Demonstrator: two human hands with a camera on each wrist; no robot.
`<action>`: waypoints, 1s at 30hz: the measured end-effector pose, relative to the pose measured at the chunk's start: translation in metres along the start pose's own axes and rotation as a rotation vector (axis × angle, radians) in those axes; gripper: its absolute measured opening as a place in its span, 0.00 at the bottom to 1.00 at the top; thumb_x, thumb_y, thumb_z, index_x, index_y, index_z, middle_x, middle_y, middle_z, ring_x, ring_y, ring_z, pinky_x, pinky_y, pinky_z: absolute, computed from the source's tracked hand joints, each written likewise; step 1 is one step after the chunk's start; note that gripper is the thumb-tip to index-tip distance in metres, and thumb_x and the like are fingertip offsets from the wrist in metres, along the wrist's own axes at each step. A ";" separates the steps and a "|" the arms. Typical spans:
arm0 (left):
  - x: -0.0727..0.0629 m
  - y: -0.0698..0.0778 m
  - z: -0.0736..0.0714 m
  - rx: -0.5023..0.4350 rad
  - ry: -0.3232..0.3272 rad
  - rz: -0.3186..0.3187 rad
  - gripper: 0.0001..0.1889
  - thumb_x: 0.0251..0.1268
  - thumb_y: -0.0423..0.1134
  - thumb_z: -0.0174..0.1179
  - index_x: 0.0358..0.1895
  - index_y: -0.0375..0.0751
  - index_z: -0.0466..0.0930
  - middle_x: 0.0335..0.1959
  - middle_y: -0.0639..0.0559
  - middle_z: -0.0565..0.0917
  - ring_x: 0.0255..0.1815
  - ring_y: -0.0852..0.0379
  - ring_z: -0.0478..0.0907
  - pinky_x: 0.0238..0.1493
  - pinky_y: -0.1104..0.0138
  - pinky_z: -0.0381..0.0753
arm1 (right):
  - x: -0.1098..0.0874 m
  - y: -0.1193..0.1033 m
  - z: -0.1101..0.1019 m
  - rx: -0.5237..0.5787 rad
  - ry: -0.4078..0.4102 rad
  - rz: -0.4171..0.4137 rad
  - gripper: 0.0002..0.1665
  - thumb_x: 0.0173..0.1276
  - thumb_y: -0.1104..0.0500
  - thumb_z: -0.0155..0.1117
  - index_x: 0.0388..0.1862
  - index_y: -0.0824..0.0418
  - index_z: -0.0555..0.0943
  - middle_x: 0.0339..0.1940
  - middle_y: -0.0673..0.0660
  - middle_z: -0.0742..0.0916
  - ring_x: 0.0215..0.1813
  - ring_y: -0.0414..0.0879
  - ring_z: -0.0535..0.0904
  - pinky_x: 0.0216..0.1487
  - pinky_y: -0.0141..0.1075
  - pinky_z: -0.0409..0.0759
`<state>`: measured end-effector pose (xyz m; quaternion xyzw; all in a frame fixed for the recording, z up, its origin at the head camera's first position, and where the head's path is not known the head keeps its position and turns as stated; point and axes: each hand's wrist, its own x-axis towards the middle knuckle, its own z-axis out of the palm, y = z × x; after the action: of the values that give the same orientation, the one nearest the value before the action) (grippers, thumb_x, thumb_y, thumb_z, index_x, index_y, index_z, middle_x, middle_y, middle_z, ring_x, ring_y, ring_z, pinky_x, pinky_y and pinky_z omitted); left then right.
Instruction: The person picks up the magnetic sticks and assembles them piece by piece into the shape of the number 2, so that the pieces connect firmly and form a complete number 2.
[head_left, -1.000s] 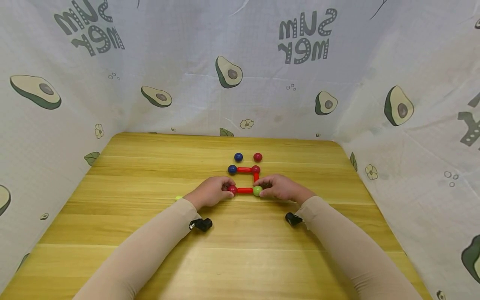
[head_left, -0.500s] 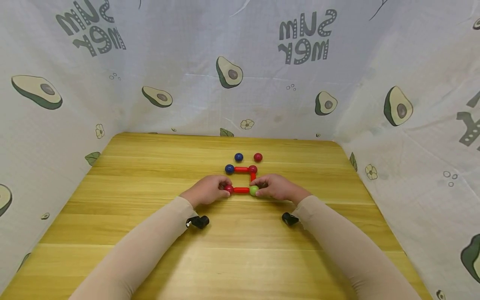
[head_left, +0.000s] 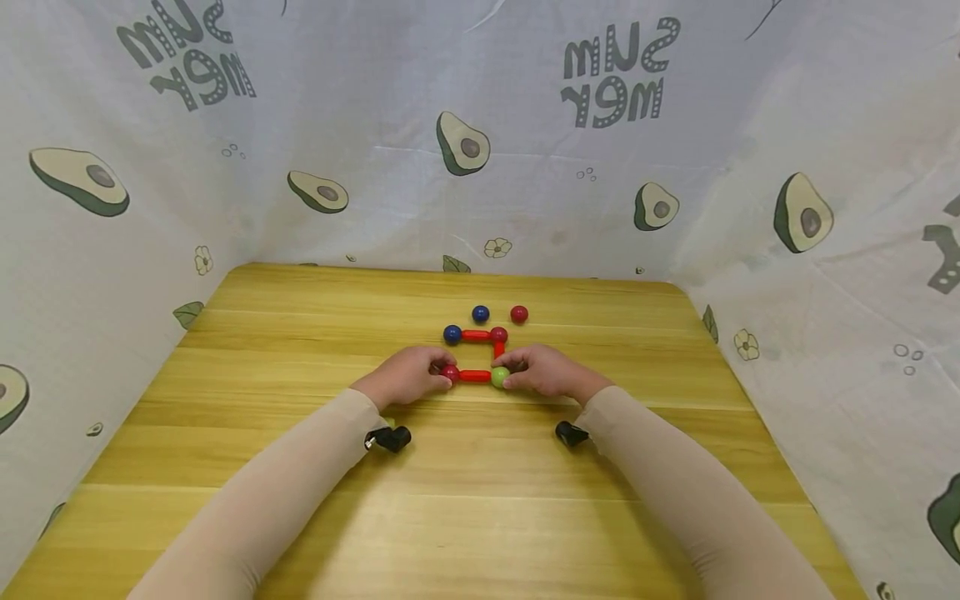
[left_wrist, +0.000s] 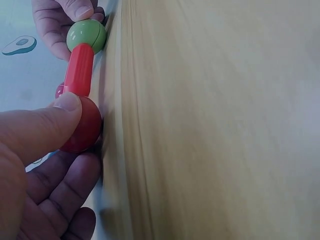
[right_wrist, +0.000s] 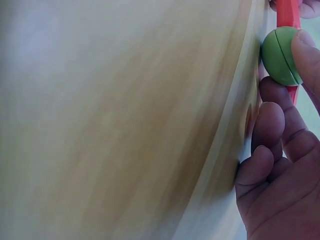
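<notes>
My left hand [head_left: 408, 375] pinches a red ball [left_wrist: 86, 127] between thumb and fingers. A red rod [head_left: 475, 376] joins it to a green ball [head_left: 500, 377], which my right hand [head_left: 547, 371] grips. From the green ball a second red rod [head_left: 498, 350] runs back to another red ball [head_left: 498, 334]. A third red rod [head_left: 476, 335] links that one to a blue ball [head_left: 452, 334], so the joined pieces form three sides of a square, with the left side lacking a rod. In the right wrist view, the thumb presses the green ball [right_wrist: 281, 56] near its seam.
Just behind the joined pieces, a loose blue ball [head_left: 481, 314] and a loose red ball [head_left: 519, 314] lie on the wooden table [head_left: 480, 517]. A small yellow-green bit [head_left: 389, 422] shows beside the left cuff. Printed cloth [head_left: 360, 225] hangs around the table.
Both hands and the joined pieces have slid a little to the left. The loose blue and red balls have stayed put, and both hands keep their hold.
</notes>
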<state>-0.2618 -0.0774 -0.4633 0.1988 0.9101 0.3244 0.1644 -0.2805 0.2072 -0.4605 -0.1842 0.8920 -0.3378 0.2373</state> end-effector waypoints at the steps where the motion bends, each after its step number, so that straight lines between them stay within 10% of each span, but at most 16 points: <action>1: 0.000 -0.001 0.000 -0.002 0.001 -0.001 0.14 0.73 0.43 0.68 0.58 0.49 0.85 0.48 0.57 0.87 0.52 0.57 0.82 0.66 0.56 0.80 | 0.001 0.000 0.000 -0.002 0.001 -0.002 0.22 0.74 0.54 0.72 0.66 0.51 0.85 0.63 0.53 0.87 0.58 0.49 0.78 0.72 0.51 0.75; 30: -0.060 -0.052 -0.064 0.109 -0.103 -0.043 0.17 0.74 0.43 0.67 0.60 0.42 0.86 0.55 0.50 0.88 0.57 0.52 0.83 0.66 0.50 0.80 | 0.006 -0.005 0.000 0.056 -0.002 -0.010 0.23 0.72 0.58 0.73 0.65 0.55 0.85 0.59 0.54 0.88 0.55 0.48 0.78 0.63 0.41 0.78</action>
<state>-0.2505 -0.1760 -0.4404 0.2042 0.9207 0.2601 0.2072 -0.2846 0.2006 -0.4587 -0.1823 0.8810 -0.3638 0.2414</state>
